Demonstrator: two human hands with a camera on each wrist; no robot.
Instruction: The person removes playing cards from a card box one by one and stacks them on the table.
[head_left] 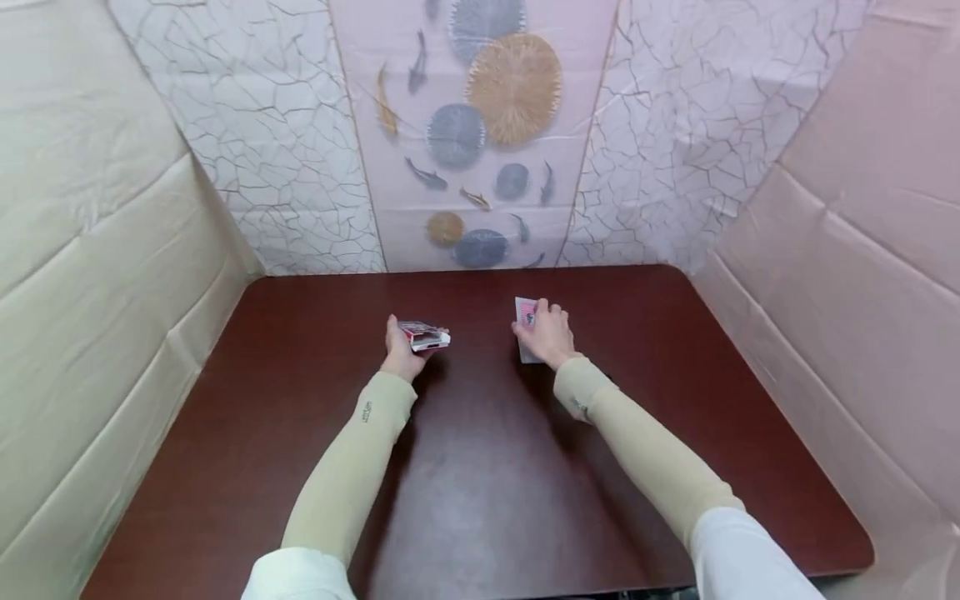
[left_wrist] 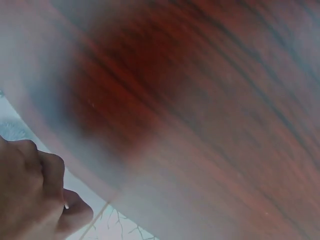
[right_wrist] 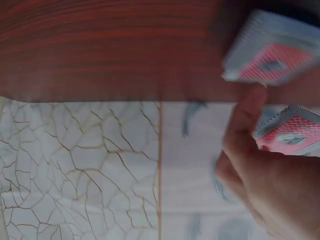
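Note:
Left of the table's middle, my left hand (head_left: 403, 357) grips a small red and white card box (head_left: 429, 337), its near end gaping. In the left wrist view only the curled knuckles of the left hand (left_wrist: 35, 195) show at the lower left; the box is out of sight. Farther right, my right hand (head_left: 550, 335) holds playing cards (head_left: 525, 313) with pink-red backs and grey-white borders. The right wrist view shows cards (right_wrist: 290, 136) behind the fingers, plus a blurred card face (right_wrist: 272, 62) by the index fingertip; whether both belong to one stack I cannot tell.
A dark red-brown wooden table (head_left: 465, 467) with rounded corners lies under both arms. Behind it hangs a cloth backdrop (head_left: 300, 150) with crack lines, fish and round leaves. Beige padded panels (head_left: 112, 317) flank the left and right sides.

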